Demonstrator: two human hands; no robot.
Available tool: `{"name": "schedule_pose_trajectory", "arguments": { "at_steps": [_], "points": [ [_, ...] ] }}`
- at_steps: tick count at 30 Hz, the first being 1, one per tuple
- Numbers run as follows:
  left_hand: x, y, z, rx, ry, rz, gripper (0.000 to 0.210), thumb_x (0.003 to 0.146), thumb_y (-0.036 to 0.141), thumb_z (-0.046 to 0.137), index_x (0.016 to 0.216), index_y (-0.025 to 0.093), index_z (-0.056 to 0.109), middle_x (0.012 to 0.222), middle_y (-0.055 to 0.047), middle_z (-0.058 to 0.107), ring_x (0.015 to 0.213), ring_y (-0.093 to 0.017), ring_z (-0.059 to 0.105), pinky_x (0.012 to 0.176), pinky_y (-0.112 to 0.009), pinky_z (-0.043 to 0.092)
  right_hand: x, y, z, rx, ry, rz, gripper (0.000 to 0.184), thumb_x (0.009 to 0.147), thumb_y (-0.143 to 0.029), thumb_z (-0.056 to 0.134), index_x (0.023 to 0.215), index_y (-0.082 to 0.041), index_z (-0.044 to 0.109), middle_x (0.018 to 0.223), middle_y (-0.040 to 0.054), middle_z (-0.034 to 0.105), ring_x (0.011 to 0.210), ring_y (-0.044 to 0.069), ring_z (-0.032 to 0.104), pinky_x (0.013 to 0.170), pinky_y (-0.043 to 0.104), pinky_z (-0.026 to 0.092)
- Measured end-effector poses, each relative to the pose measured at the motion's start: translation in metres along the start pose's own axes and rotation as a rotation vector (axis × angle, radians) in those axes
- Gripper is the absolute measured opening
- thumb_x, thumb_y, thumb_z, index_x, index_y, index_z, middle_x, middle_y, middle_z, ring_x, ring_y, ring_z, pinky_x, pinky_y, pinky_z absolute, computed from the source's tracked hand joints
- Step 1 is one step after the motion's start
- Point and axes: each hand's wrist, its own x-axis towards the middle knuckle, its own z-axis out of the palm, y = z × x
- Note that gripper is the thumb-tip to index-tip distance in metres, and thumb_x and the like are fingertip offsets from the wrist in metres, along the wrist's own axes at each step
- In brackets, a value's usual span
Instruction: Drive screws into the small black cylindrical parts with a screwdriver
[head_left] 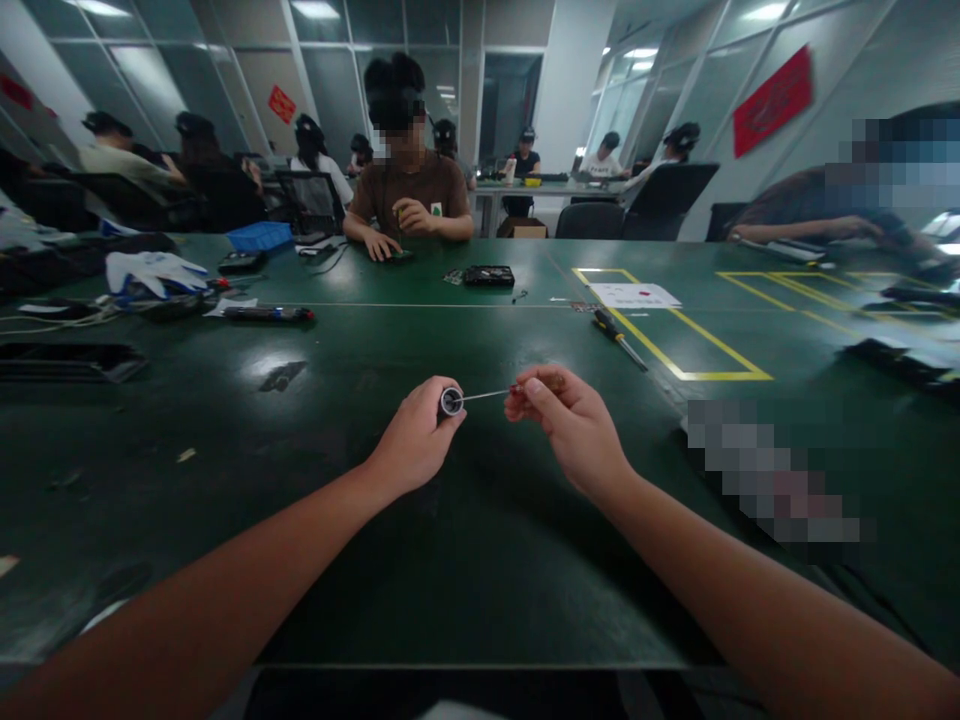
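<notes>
My left hand (420,437) is wrapped round a short black cylinder (451,402), whose open round end with a pale rim faces me. In my right hand (566,425) a slim screwdriver (484,396) is pinched between thumb and fingers, its reddish handle mostly covered. The thin metal shaft points left, and its tip meets the cylinder's open end; how far in it reaches I cannot tell. Both hands are above the green table (480,580).
A yellow-and-black screwdriver (619,338) lies beyond my right hand, near a white paper (634,295) and yellow tape outlines. A black device (489,275) lies ahead. White gloves (154,273) and a blue tray (259,236) are at left. A person (409,195) works opposite.
</notes>
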Motion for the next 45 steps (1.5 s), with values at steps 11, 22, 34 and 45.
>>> {"name": "schedule_pose_trajectory", "arguments": {
  "at_steps": [11, 22, 34, 45],
  "points": [
    [0.000, -0.001, 0.000, 0.023, 0.001, 0.008, 0.014, 0.092, 0.017, 0.059, 0.105, 0.021, 0.057, 0.101, -0.003, 0.064, 0.096, -0.022, 0.060, 0.088, -0.038, 0.046, 0.001, 0.003, 0.002, 0.034, 0.006, 0.065, 0.026, 0.086, -0.044, 0.076, 0.094, -0.022, 0.068, 0.080, 0.0010, 0.071, 0.075, 0.017, 0.069, 0.076, 0.036, 0.058],
    [0.000, -0.001, 0.000, 0.020, -0.002, 0.013, 0.014, 0.092, 0.018, 0.060, 0.105, 0.022, 0.057, 0.101, -0.003, 0.064, 0.095, -0.022, 0.060, 0.087, -0.038, 0.046, -0.001, 0.000, 0.000, -0.042, -0.008, -0.024, 0.022, 0.089, -0.041, 0.073, 0.097, -0.022, 0.068, 0.081, 0.0012, 0.071, 0.076, 0.017, 0.069, 0.076, 0.035, 0.057],
    [-0.001, 0.003, -0.001, 0.043, -0.002, 0.020, 0.013, 0.092, 0.018, 0.059, 0.105, 0.021, 0.057, 0.102, -0.003, 0.065, 0.096, -0.022, 0.061, 0.090, -0.039, 0.047, -0.009, -0.004, 0.001, -0.300, -0.041, -0.120, 0.018, 0.096, -0.038, 0.065, 0.104, -0.022, 0.066, 0.087, 0.0036, 0.074, 0.083, 0.019, 0.073, 0.081, 0.036, 0.059],
    [-0.002, 0.003, -0.001, 0.064, -0.007, 0.031, 0.015, 0.092, 0.015, 0.061, 0.105, 0.021, 0.056, 0.102, -0.003, 0.065, 0.099, -0.022, 0.061, 0.091, -0.039, 0.046, -0.014, -0.016, 0.002, -0.741, 0.001, -0.342, 0.018, 0.091, -0.039, 0.072, 0.095, -0.021, 0.073, 0.079, 0.0027, 0.078, 0.069, 0.018, 0.073, 0.063, 0.029, 0.054]
  ]
}}
